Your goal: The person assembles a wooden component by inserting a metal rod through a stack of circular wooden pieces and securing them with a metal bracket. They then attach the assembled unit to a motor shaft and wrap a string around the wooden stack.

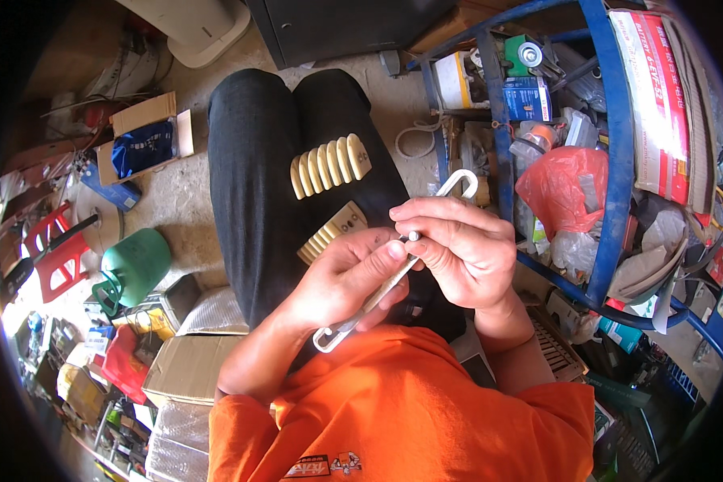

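Container: open cardboard box (143, 115), far left, flaps raised; contents, one dark blue bundle (143, 149).
Container: blue metal rack (621, 173), right side; contents, a red plastic bag (558, 185), a blue box (526, 98) and a green item with a round metal face (528, 55) behind it, plus crowded odds and ends too jumbled to separate.
Container: red-and-white carton (651, 96), far right, against the rack; contents cannot be told.
Container: cardboard box (193, 365), near left, top closed, bubble wrap (181, 446) on its near side.
Container: green tank (140, 255), left, tilted, handle toward the left; contents cannot be told.

Surface: lap in dark jeans (245, 185), serving as support. On it, two ribbed pale blocks: the far block (329, 165) on the right thigh; the near block (335, 231) beside the left hand, partly covered by it.

Hands: left hand (347, 273), grip closed around a pale metal bar (381, 292) with looped ends, held slantwise above the lap, near left to far right. Right hand (462, 249), grip pinched, fingertips about a small pale pin (414, 236) at the bar's middle.

Room: concrete floor (189, 201); black cabinet (337, 30), far; red plastic stool (60, 255), left, beyond the tank; assorted goods heaped along both sides.
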The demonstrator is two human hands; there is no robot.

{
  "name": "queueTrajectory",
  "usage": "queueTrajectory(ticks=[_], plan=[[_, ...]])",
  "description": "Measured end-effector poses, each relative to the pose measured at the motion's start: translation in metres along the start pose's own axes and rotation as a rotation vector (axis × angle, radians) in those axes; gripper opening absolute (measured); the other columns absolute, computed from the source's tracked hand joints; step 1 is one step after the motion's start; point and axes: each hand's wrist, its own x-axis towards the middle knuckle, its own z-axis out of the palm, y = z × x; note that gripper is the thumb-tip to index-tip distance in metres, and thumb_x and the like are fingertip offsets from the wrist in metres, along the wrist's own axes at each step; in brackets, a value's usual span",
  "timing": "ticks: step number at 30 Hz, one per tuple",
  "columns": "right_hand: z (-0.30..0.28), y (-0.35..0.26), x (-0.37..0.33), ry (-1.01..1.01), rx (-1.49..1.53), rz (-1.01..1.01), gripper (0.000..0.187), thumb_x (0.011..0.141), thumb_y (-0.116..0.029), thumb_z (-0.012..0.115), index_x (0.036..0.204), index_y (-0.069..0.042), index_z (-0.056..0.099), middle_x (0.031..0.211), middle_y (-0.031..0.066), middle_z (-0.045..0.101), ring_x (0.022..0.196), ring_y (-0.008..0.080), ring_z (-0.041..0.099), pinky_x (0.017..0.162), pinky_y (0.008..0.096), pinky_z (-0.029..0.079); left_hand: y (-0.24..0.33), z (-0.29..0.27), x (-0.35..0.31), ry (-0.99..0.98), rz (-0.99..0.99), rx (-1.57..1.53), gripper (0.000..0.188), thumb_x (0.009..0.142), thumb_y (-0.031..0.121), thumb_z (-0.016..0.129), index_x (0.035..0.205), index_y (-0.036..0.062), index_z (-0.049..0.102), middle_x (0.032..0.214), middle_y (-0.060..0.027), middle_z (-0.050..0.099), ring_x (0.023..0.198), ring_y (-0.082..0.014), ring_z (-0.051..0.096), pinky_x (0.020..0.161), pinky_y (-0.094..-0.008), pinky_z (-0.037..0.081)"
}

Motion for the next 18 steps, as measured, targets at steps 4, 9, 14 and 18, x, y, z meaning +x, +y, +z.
queueTrajectory(ticks=[4,9,14,18], plan=[[0.0006,0.0014,0.0,0.014,0.006,-0.015,0.014,0.085,-0.002,0.07,0.094,0.009,0.071,0.098,0.0172,0.071,0.08,0.0224,0.07,0.07,0.0291,0.057,0.0002,0.0004,0.0001,0.002,-0.003,0.005,0.035,0.105,0.033,0.045,0.1,0.0001,0.056,0.067,-0.0039,0.056,0.04,-0.0072,0.046,0.037,-0.0204,0.034],[-0.0009,-0.0002,0.0008,0.013,0.005,-0.006,0.014,0.085,-0.002,0.07,0.093,0.009,0.071,0.098,0.0174,0.071,0.08,0.0222,0.071,0.07,0.0288,0.058,0.0001,0.0012,0.0005,0.003,-0.013,0.004,0.035,0.105,0.033,0.044,0.1,0.0001,0.056,0.067,-0.0038,0.056,0.04,-0.0072,0.046,0.037,-0.0204,0.034],[0.0,0.0016,0.0028,-0.004,0.028,-0.011,0.014,0.085,-0.002,0.071,0.094,0.009,0.071,0.098,0.0176,0.071,0.079,0.0224,0.071,0.07,0.0286,0.058,-0.0004,0.0,0.0005,-0.011,-0.012,-0.032,0.035,0.106,0.032,0.043,0.102,-0.0004,0.055,0.068,-0.0044,0.057,0.04,-0.0072,0.046,0.037,-0.0203,0.034],[-0.0018,0.0041,0.0043,-0.037,0.08,-0.002,0.015,0.085,-0.002,0.071,0.095,0.009,0.07,0.098,0.0182,0.071,0.079,0.0228,0.071,0.07,0.0286,0.058,0.0004,0.0,0.0007,-0.028,0.021,-0.057,0.038,0.106,0.033,0.041,0.102,-0.0012,0.055,0.071,-0.006,0.061,0.04,-0.0078,0.047,0.037,-0.0203,0.035]])
